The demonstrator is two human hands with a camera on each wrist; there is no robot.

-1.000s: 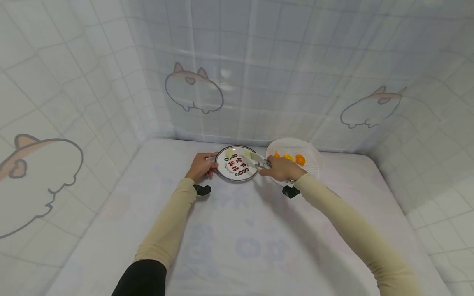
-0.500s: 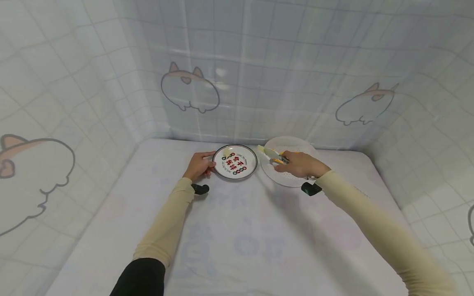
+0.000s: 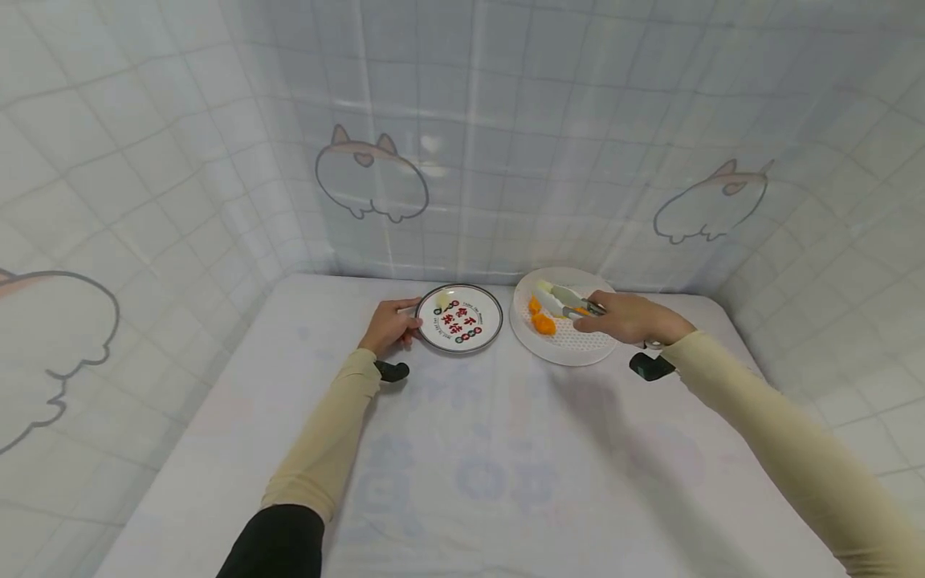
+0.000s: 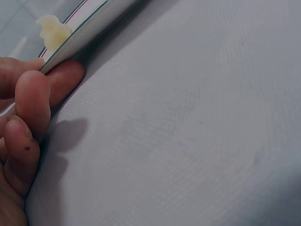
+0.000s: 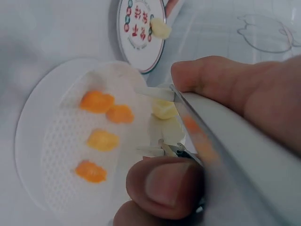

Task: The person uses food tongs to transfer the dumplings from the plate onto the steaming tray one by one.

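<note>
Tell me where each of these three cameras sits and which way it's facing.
Head: worn high, looking forward and down at the table; shows both sleeved arms, the left hand and the right hand.
Left wrist: low beside the printed plate; fingers show.
Right wrist: looks along the tongs at the white plate; thumb shows.
All three see the printed plate.

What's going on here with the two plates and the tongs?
A person is working at a table covered with a pale cloth. Their right hand grips a pair of tongs, whose tips hold a pale yellow piece over the white perforated plate, which also has orange pieces on it. Their left hand holds the rim of the printed plate, where one pale yellow piece lies.
</note>
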